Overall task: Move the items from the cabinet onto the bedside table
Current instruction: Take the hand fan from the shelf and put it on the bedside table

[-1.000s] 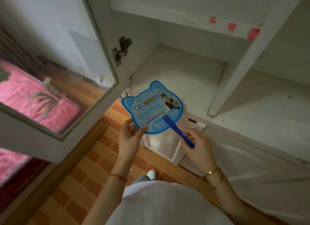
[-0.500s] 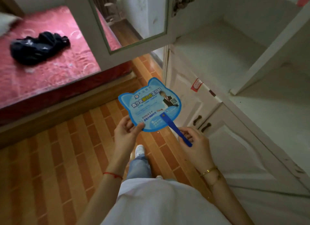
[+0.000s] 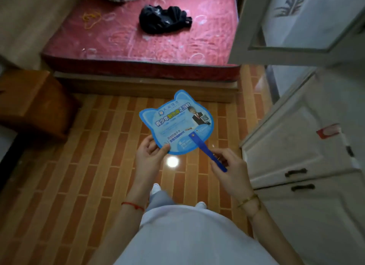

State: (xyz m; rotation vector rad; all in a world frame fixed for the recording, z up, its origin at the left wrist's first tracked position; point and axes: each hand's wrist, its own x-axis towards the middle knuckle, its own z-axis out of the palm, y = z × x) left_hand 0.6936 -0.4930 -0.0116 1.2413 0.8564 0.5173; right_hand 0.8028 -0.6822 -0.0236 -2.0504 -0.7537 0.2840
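A blue cat-shaped paper fan (image 3: pixel 175 124) with printed text and a blue handle is held flat in front of me over the floor. My left hand (image 3: pixel 150 156) pinches its lower left edge between thumb and fingers. My right hand (image 3: pixel 227 166) holds the blue handle, fingers curled round it. The wooden bedside table (image 3: pixel 33 99) stands at the left, beside the bed. The white cabinet (image 3: pixel 296 146) is at the right, its lower doors closed.
A bed with a red mattress (image 3: pixel 158 37) fills the top, with a black garment (image 3: pixel 164 20) and a yellow cord on it. The cabinet's open glass door (image 3: pixel 276 43) juts out at the upper right. Brick-patterned tile floor (image 3: pixel 79 176) lies between bed and cabinet.
The view has swung left from the cabinet shelves towards the bed and bedside table. Both hands keep the same hold on the fan, which has come away from the cabinet.
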